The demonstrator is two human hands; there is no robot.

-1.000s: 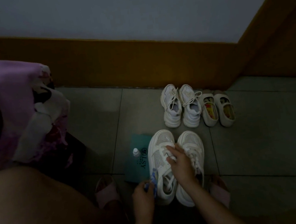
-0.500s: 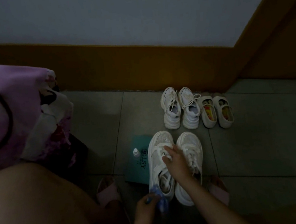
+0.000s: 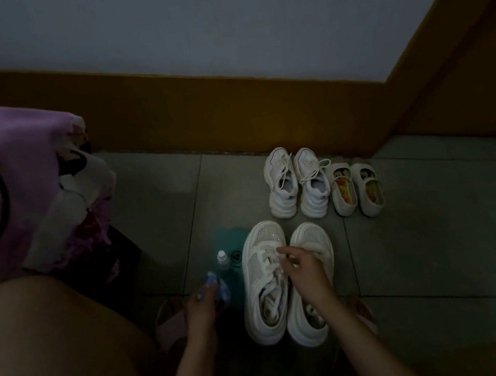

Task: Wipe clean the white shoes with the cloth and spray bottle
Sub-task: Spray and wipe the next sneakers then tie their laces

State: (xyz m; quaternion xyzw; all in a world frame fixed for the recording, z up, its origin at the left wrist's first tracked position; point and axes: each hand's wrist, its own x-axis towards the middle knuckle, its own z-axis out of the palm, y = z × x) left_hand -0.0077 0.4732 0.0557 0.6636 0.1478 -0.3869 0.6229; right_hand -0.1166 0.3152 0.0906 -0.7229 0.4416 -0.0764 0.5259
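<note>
Floor tiles [image 3: 150,204] carry the white shoes [image 3: 267,293], side by side with toes far, between the hands. Right hand [image 3: 304,270] rests over the laces with fingers curled; whether it pinches a lace I cannot tell. Left hand [image 3: 203,309], just left of the shoes, grips the bunched cloth [image 3: 218,285]. Bottle [image 3: 223,258] stands upright just beyond on a teal packet [image 3: 227,239], untouched. Judged step: steadying before a wipe. Next, the cloth must cross right onto the left shoe, or be wetted first.
</note>
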